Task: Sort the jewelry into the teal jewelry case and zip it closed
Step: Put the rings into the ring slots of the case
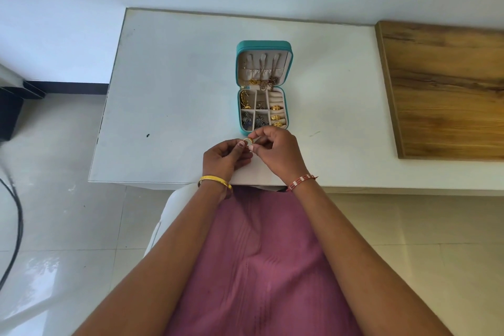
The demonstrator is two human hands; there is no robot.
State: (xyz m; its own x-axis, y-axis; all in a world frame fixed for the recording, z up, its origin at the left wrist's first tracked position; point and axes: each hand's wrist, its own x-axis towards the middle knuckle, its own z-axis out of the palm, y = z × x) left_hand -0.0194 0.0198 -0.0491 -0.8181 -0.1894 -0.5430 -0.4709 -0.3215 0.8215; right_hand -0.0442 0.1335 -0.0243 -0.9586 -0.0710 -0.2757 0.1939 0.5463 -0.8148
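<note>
The teal jewelry case [239,95] lies open in the middle of the white table [169,90], lid tilted back. Necklaces hang in the lid, earrings fill the small compartments, and three gold rings [276,117] sit in the ring rolls on the right. Just in front of the case, my left hand [226,157] and my right hand [275,148] meet over the table's near edge. Together their fingertips pinch a small gold ring [247,141]. Part of the ring is hidden by my fingers.
A wooden board [447,90] lies on the table to the right. A small dark speck [147,135] marks the table's left part. A black cable [16,215] and a dark box [9,114] are on the floor at the left.
</note>
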